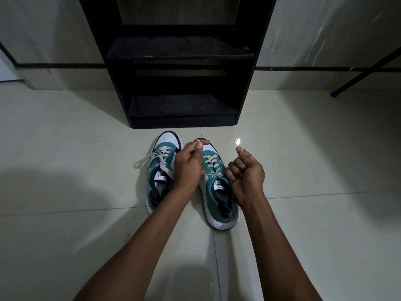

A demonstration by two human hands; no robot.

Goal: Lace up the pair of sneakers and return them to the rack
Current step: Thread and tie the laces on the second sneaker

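- Two bare forearms reach forward from the bottom edge over a glossy, pale tiled floor (65,170).
- Right hand (246,173) is curled into a fist, thumb up, fingers closed on one end of a flat off-white lace (213,174) that runs taut from the top eyelets of the right sneaker (219,192).
- Left hand (189,164) is also closed, thumb and forefinger pinched together above the toe of that shoe, gripping the other end of the same lace.
- Both hands sit apart, one on each side of the right sneaker's laced front.
- Both shoes are teal with white toes, thick white soles and dark lining, standing side by side on the floor, toes pointing away.
- Left sneaker (161,170) lies just beside the left hand, its lace ends loose over its outer side.
- Just beyond the toes stands a black rack (182,61) with dusty, bare shelves, against a pale wall.
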